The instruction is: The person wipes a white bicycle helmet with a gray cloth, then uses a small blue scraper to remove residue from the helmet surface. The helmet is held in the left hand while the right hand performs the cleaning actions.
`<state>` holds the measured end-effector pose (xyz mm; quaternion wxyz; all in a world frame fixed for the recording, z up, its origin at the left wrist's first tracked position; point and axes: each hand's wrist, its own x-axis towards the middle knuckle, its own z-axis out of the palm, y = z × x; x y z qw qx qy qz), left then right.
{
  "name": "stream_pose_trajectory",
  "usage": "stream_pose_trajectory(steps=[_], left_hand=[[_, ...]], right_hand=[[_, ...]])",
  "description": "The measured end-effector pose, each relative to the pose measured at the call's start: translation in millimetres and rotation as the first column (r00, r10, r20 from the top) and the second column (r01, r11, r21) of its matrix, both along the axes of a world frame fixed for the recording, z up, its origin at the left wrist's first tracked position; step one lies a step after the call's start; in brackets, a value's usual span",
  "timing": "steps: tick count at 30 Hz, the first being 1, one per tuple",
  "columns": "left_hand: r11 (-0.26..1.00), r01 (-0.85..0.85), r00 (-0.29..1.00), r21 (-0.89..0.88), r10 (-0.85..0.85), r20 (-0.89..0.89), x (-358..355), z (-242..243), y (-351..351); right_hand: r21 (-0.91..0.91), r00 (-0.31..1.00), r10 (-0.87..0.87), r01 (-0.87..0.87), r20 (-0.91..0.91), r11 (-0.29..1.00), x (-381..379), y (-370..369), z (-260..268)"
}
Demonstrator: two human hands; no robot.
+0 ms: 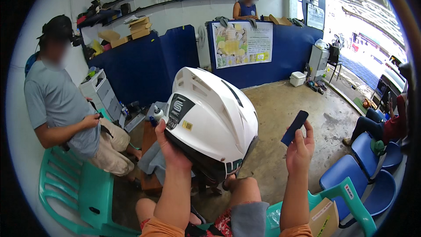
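A glossy white motorcycle helmet (215, 115) with dark decals and a small gold sticker is held up in front of me. My left hand (173, 153) grips its dark lower rim on the left side; the fingers beneath are hidden. Off to the right, my right hand (300, 149) pinches a flat dark blue block (295, 128), perhaps a foam applicator, between thumb and fingers. The block is apart from the helmet. Just behind my left thumb stands a white squeeze bottle (158, 113). A grey cloth (249, 219) lies over my right thigh.
A low wooden table (150, 181) bears another grey cloth (153, 161). At left, a person (62, 102) stands by a green plastic chair (95, 197). Blue seats (343, 174) and a green chair arm (353, 197) with a cardboard box (324, 217) are at right. Another person stands behind the blue counter (289, 46).
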<state>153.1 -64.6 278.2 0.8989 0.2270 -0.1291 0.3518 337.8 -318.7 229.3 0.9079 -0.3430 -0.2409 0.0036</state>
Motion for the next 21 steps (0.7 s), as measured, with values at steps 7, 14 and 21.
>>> stream_pose_trajectory(steps=[7, 14, 21], left_hand=[[0.989, -0.143, 0.987, 0.041, 0.140, 0.079, -35.3, 8.5, -41.5], [0.910, -0.262, 0.943, 0.320, 0.171, 0.286, -84.6, 20.8, 6.8], [0.886, -0.287, 0.952, 0.365, 0.220, 0.214, -99.8, 34.9, 17.4]], right_hand=[[-0.038, 0.996, -0.046, 0.049, 0.076, 0.998, -58.6, -12.0, 22.7], [-0.112, 0.980, 0.024, -0.002, 0.197, 0.994, -105.8, 16.0, 37.3], [-0.240, 0.889, 0.210, -0.117, 0.408, 0.964, -149.6, 59.7, 38.1]])
